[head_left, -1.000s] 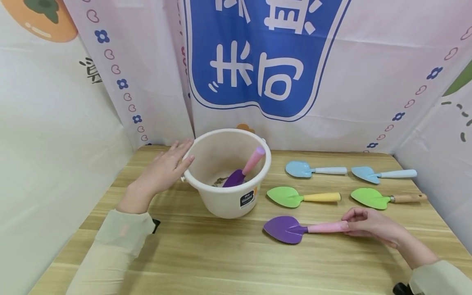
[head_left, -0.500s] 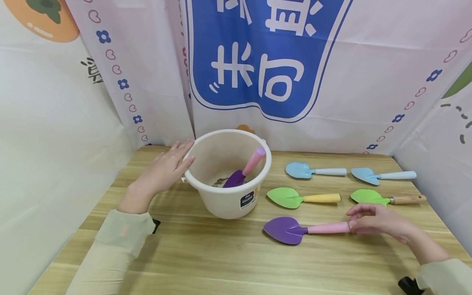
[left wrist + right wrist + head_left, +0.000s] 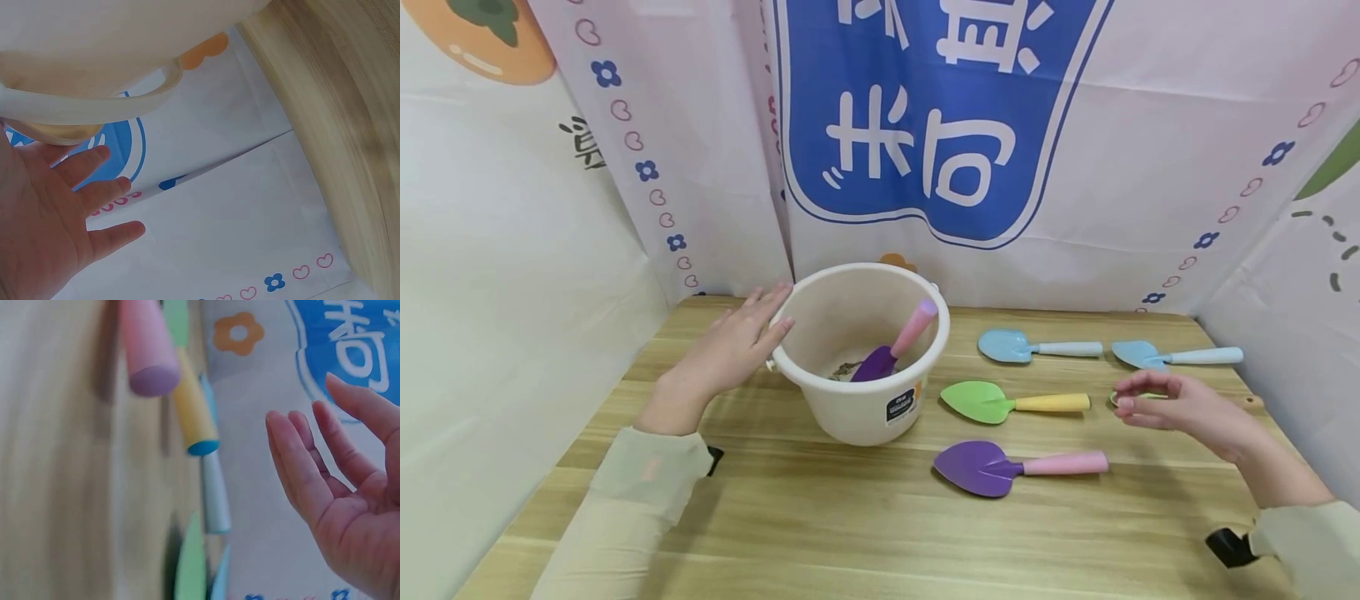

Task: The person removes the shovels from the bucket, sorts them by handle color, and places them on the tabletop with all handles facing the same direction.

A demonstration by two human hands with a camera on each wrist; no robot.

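Note:
My left hand (image 3: 730, 346) rests against the left rim of a white bucket (image 3: 838, 408), its fingers straight; the left wrist view shows the same spread fingers beside the rim. Inside the bucket leans a purple trowel with a pink handle (image 3: 913, 329), above some dark bits at the bottom. A second purple trowel (image 3: 977, 468) lies on the table right of the bucket. Held in the air, my right hand (image 3: 1195, 412) has loosely bent fingers and nothing in them. It covers most of a green trowel with a wooden handle (image 3: 1251, 402).
A green trowel with a yellow handle (image 3: 985, 403) lies behind the purple one. Two light blue trowels (image 3: 1006, 346) lie along the back of the wooden table (image 3: 850, 533). Printed cloth (image 3: 1075, 208) hangs around the back and sides.
My right hand has let go of the pink handle end of the purple trowel on the table, then lifted and moved back over the wooden-handled green trowel. My left hand stays put.

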